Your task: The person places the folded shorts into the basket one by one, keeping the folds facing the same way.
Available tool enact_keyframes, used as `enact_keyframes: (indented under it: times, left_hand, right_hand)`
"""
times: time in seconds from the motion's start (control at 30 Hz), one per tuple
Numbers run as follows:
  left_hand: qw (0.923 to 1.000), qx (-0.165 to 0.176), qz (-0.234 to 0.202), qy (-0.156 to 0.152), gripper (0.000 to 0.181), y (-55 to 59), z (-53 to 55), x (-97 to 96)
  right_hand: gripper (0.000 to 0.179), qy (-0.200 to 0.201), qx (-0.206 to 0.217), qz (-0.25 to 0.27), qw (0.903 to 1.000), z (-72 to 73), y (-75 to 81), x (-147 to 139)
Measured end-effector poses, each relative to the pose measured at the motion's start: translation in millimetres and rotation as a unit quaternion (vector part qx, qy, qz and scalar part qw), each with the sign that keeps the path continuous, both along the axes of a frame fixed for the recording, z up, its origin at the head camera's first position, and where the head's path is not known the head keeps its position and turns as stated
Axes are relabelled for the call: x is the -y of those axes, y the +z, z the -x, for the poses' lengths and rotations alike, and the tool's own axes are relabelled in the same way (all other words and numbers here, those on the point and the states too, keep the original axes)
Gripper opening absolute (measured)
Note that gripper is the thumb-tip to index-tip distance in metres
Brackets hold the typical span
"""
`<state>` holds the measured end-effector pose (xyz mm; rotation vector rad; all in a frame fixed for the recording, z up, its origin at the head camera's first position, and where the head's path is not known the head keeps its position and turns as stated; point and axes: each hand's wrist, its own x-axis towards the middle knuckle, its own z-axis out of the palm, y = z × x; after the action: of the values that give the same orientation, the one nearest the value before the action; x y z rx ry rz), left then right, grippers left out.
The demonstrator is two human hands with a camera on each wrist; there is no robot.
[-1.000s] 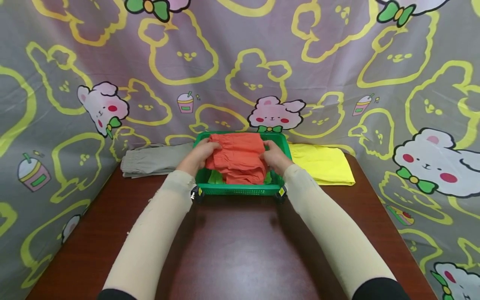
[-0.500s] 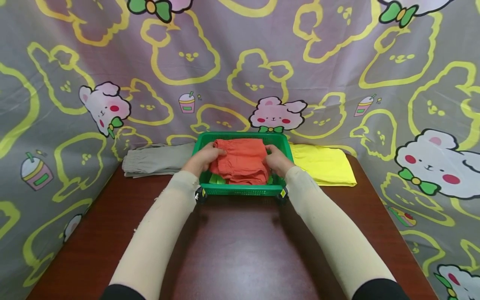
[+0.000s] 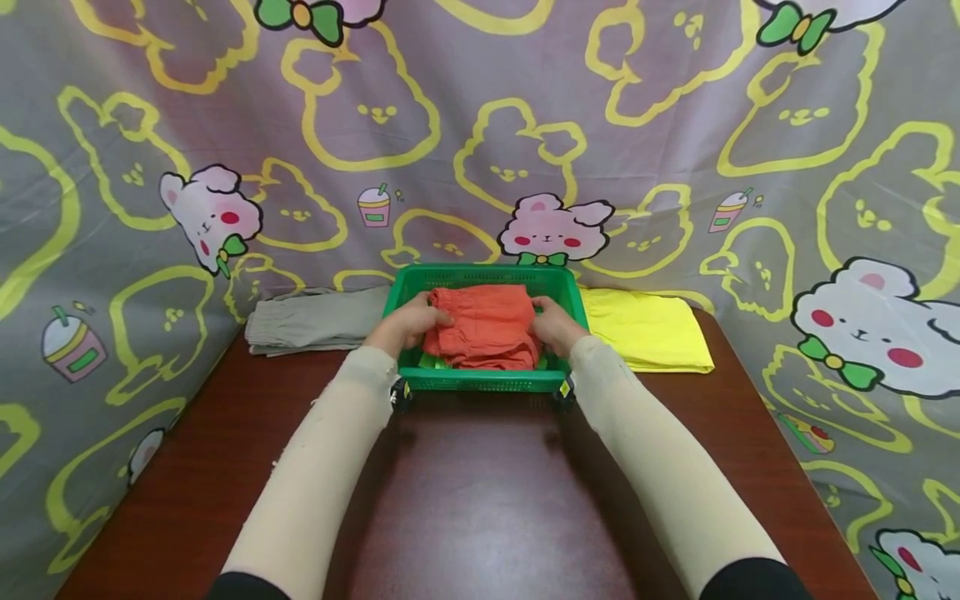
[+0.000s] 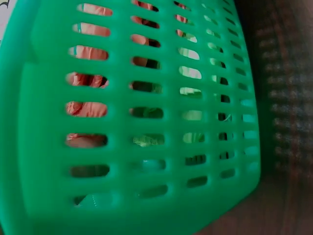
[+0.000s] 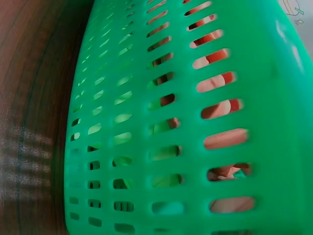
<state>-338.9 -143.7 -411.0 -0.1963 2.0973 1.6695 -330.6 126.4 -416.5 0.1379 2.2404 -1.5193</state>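
Note:
A folded orange-red garment with a gathered, elastic-looking waistband (image 3: 487,321) lies low inside a green plastic basket (image 3: 483,383). My left hand (image 3: 411,323) grips its left side, thumb on top and the other fingers mostly hidden. On the opposite side my right hand (image 3: 557,325) holds the right edge. Under the orange-red cloth, a bit of lime-green cloth (image 3: 433,361) shows. Both wrist views are mostly filled by the slotted basket wall (image 4: 49,122), with fingers and orange-red and light-green cloth glimpsed through the slots.
Left of the basket lies a folded grey garment with a gathered waistband (image 3: 315,321). A folded yellow garment (image 3: 648,329) lies to its right. The brown table (image 3: 480,500) extends toward me, and a patterned curtain (image 3: 420,100) hangs close behind and at both sides.
Both hands have lowered the orange-red garment into the basket, and it now sits flatter and nearer the front wall. The grey and yellow garments have stayed put.

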Motion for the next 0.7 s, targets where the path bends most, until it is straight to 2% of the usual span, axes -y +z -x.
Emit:
enact_keyframes:
  times: [0.17, 0.4, 0.7]
  left_hand:
    - [1.0, 0.008, -0.001, 0.004, 0.092, 0.0, -1.6, 1.8]
    - [0.9998, 0.002, 0.019, 0.006, 0.09, 3.5, -6.3, -0.8]
    - [0.9973, -0.006, 0.073, -0.001, 0.086, 4.6, -14.9, -3.6]
  right_hand:
    - [0.071, 0.001, 0.002, -0.011, 0.9999, 0.3, -1.9, 0]
    - [0.067, 0.008, -0.014, -0.039, 0.9991, -1.3, -4.5, 1]
    - [0.063, 0.024, -0.048, -0.082, 0.9952, -0.1, -10.7, 2]
